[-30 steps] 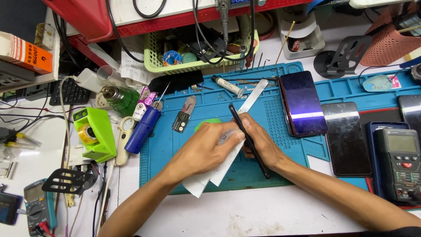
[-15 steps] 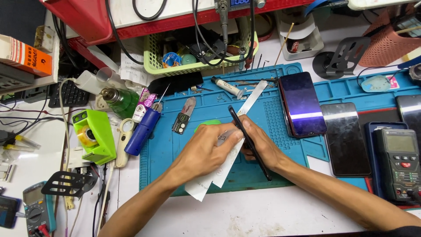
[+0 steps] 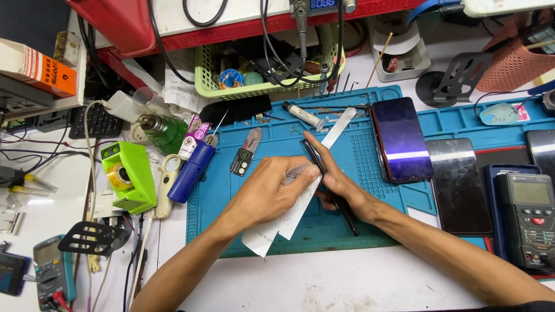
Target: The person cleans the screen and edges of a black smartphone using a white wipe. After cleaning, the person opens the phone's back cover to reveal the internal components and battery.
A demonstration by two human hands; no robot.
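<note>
Both hands at work over the blue mat (image 3: 358,156) on the counter (image 3: 324,283). My left hand (image 3: 272,193) lies palm down, fingers curled and pressed on a long white strip (image 3: 289,216) that runs diagonally across the mat; its far end shows past my fingertips near the mat's upper edge. My right hand (image 3: 341,185) is closed lightly round a thin black phone frame (image 3: 332,190) stood on its edge, index finger laid along its top, the frame touching the strip. I judge the step to be lining the strip up against the frame's edge and pressing it down; the next move looks to call for a steady frame and even finger pressure along the strip so it does not wander or crease. Count of what lies about: one dark phone with a purple sheen (image 3: 402,138) just right of my hands, one bare black screen panel (image 3: 459,185) beside it, two multimeters, one at the right edge (image 3: 529,216) and one at lower left (image 3: 52,277), one blue-handled tool (image 3: 193,170), one green tape dispenser (image 3: 127,176), one green bottle (image 3: 162,130), one small white tube (image 3: 303,115), one green basket (image 3: 266,86).
</note>
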